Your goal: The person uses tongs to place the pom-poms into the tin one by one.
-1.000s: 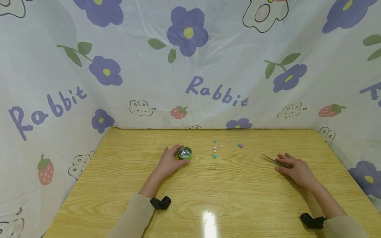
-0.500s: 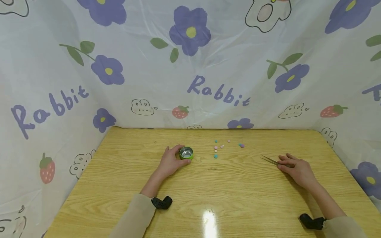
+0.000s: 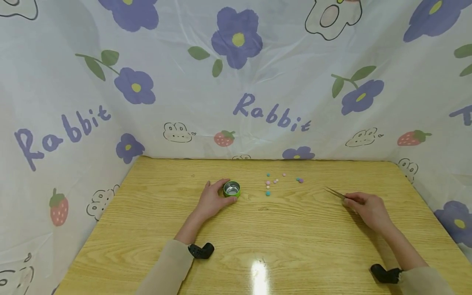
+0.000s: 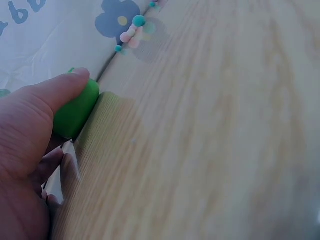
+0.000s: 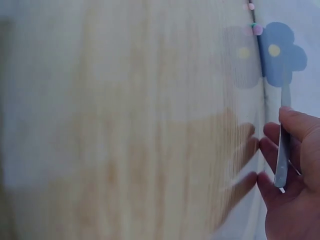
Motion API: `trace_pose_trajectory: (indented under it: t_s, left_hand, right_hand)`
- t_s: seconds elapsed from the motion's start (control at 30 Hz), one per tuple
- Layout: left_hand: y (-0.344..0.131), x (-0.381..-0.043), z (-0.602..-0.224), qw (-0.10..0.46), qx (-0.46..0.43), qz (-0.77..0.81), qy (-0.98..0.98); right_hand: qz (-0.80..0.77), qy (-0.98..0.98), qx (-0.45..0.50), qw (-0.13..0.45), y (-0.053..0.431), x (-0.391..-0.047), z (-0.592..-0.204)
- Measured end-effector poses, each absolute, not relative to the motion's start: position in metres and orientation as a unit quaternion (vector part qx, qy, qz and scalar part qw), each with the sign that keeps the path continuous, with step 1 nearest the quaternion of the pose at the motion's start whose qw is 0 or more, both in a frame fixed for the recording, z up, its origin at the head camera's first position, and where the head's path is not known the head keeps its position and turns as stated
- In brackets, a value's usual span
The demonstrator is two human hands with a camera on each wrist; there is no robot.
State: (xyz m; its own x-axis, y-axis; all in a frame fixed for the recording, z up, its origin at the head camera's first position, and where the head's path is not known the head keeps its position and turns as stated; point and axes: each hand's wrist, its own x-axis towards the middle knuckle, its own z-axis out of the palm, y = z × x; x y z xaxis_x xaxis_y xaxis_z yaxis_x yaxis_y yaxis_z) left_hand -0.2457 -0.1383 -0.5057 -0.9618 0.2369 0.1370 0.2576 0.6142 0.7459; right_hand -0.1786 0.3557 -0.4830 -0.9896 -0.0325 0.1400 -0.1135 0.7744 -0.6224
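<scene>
A small round green container [image 3: 232,189] with a shiny metal inside stands on the table, its top uncovered. Thumb and fingers of my left hand [image 3: 213,201] hold it from the left side; the left wrist view shows the thumb along its green wall [image 4: 80,111]. On the right, my right hand [image 3: 370,209] pinches a pair of metal tweezers [image 3: 334,192], tips pointing left and slightly apart. In the right wrist view the tweezers [image 5: 283,150] lie between thumb and fingers. Between the hands are several small beads: a blue one [image 3: 268,193], a pink one [image 3: 268,183] and a purple one [image 3: 301,180].
The wood-grain table [image 3: 295,241] ends at the back against a white curtain [image 3: 199,94] printed with flowers and rabbits. The curtain also hangs along both sides. Each wrist wears a black camera mount, one on the left [image 3: 201,250].
The right fingers have drawn in round the tweezers, whose tips have risen a little. The left hand keeps its hold on the container. The head view has shifted slightly.
</scene>
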Motion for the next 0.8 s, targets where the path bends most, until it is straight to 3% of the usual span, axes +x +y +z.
trace_pose_trajectory:
  t_s: [0.47,0.8]
  left_hand:
    - [-0.137,-0.244,-0.503,0.018,-0.141,-0.421,-0.896]
    - [-0.138,-0.245,-0.505,0.009,-0.142,-0.413,-0.900]
  right_hand:
    - [0.338,-0.939,0.038,0.057,0.347,-0.190,-0.474]
    - [0.407,-0.912,0.041,0.024,0.339,-0.201,-0.471]
